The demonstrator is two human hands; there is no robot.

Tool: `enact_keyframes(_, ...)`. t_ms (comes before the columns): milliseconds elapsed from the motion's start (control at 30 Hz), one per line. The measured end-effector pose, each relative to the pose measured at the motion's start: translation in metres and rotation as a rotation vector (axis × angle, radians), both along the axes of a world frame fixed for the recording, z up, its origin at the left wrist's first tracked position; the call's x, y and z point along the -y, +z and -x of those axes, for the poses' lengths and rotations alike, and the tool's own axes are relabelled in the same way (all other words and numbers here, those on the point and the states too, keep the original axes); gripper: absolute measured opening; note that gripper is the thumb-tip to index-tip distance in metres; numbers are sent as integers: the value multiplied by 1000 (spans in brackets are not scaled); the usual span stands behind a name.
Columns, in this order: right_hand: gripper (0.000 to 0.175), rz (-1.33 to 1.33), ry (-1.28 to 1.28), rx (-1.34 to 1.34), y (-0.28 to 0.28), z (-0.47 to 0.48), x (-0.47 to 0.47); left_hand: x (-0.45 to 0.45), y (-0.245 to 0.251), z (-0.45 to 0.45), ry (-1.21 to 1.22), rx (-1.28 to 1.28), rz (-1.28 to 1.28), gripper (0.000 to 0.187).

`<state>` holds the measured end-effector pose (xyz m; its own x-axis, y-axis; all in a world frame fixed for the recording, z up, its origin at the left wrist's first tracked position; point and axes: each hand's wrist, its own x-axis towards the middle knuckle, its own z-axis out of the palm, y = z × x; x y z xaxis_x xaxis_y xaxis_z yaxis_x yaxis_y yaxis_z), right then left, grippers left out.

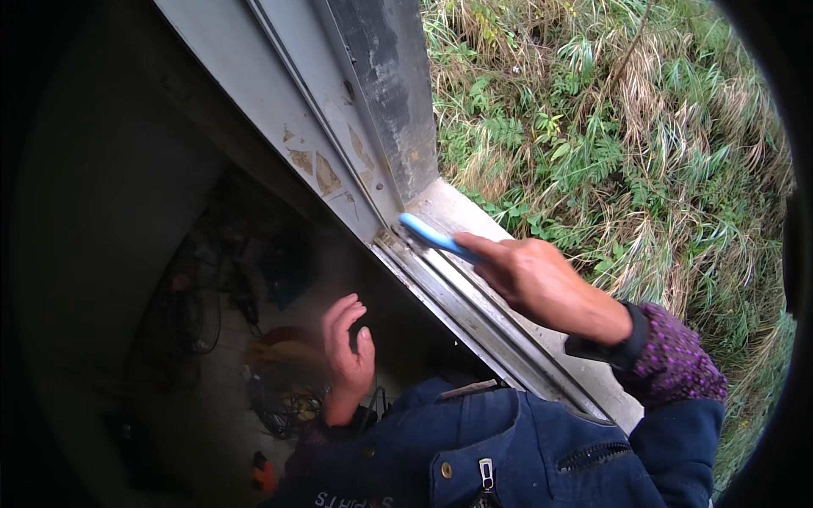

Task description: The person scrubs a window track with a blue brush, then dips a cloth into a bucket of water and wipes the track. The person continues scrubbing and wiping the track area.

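My right hand (pixel 530 279) grips the handle of a light-blue brush (pixel 427 232). The brush's bristle end, partly blurred, rests at the lower corner of a metal sliding-window frame (pixel 317 114), where the upright meets the bottom track (pixel 457 305). Dirt and brown residue patches (pixel 317 170) mark the upright's face. Held up inside the dark room, my left hand (pixel 349 355) has its fingers loosely curled and apart, with nothing in it. It does not touch the frame.
Outside the opening lie a concrete ledge (pixel 470 213) and a slope of grass and ferns (pixel 610 146). A dark wall edge (pixel 397 89) stands beside the frame. Below inside, dim on the floor, are coiled cable or wire (pixel 286 406) and an orange-black object (pixel 262 471).
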<state>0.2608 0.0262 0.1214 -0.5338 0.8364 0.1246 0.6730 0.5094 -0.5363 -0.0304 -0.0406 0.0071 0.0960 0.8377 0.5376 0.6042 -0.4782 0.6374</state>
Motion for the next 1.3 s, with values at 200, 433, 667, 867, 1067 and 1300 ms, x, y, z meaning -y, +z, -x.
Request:
enact_keyframes(200,45,227,95,199,10,-21,53,9,-12,17,102,93,131,33)
enact_keyframes(433,48,10,15,-4,-27,31,-2,-5,-2,-10,-27,-6,47,30)
enact_keyframes(667,57,246,74,252,8,-4,59,0,-9,2,31,14,134,31)
enact_keyframes(867,47,97,60,-31,-32,54,-4,-4,-2,-13,-31,5,164,31)
enact_keyframes(1067,42,155,-17,-91,3,3,10,-6,3,-4,15,-5,163,30)
enact_keyframes(1300,47,137,87,-1,-22,42,9,-5,2,-15,-32,-12,204,31)
